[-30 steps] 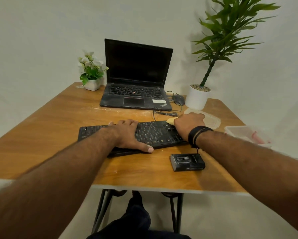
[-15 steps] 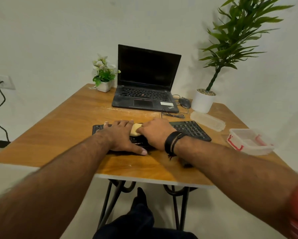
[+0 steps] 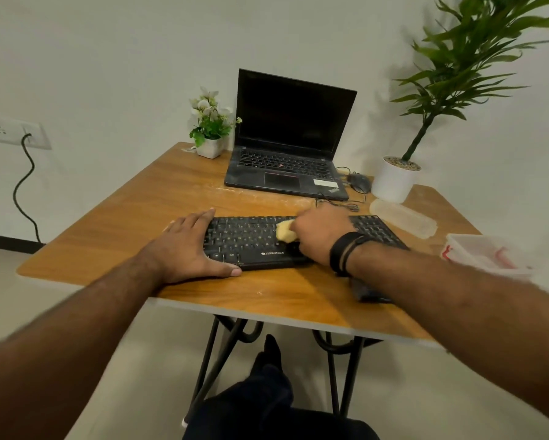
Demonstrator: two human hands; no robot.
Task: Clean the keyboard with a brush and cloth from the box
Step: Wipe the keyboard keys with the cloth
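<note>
Wooden bench (image 3: 114, 236) on black hairpin legs, and plenty resting on it. Black keyboard (image 3: 251, 241) sits near the front edge, about the middle. Open laptop (image 3: 286, 160) stands at the back edge, a small white pot of flowers (image 3: 210, 134) just beside it toward the back left corner. Back right corner: a mouse (image 3: 359, 182) with its cable, then a tall plant in a white pot (image 3: 394, 181). A clear lid (image 3: 403, 217) lies along the right edge, a clear box (image 3: 486, 257) with red clips nearer the front.

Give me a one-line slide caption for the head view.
Right hand wipes black keyboard with yellow cloth; left hand steadies its left end on wooden table.
</note>
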